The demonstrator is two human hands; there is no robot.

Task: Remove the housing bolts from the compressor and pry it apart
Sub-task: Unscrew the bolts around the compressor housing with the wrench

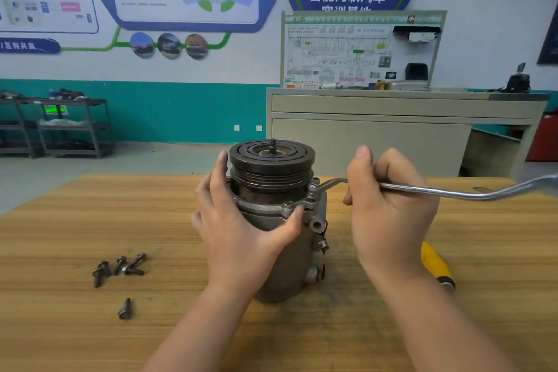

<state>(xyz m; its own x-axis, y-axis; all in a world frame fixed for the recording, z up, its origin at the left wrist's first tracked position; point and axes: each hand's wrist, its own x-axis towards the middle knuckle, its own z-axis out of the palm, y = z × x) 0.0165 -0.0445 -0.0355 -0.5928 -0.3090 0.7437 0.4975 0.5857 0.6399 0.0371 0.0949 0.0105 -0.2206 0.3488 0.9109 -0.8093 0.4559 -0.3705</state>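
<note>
A: What are the hands doing?

B: The left hand [241,220] is wrapping around the compressor [277,220], fingers curled behind the body and thumb pressing on the housing flange [271,207]. I judge it is bracing the unit so it is not turning. The right hand [386,199] is gripping the shaft of an offset wrench [453,192], fingers folded round it, thumb pointing up.

A: Where is the wrench sitting?

B: Its near end is resting on a bolt [312,187] at the right side of the flange, just under the pulley [271,160]. That looks like a bolt being loosened.

A: And the compressor itself?

B: It is standing upright, pulley on top, near the middle of the wooden table [75,326].

A: How far along?

B: Loose bolts [120,267] are lying in a cluster on the table to the left, with a single bolt [124,309] nearer the person; probably parked there clear of the work. Prying seems not yet begun.

A: Any containers?

B: No tray or bowl on the table. A yellow-handled tool [437,266] is lying beside the right wrist. Behind, dark shelves [72,127] are holding items too blurred to name.
</note>
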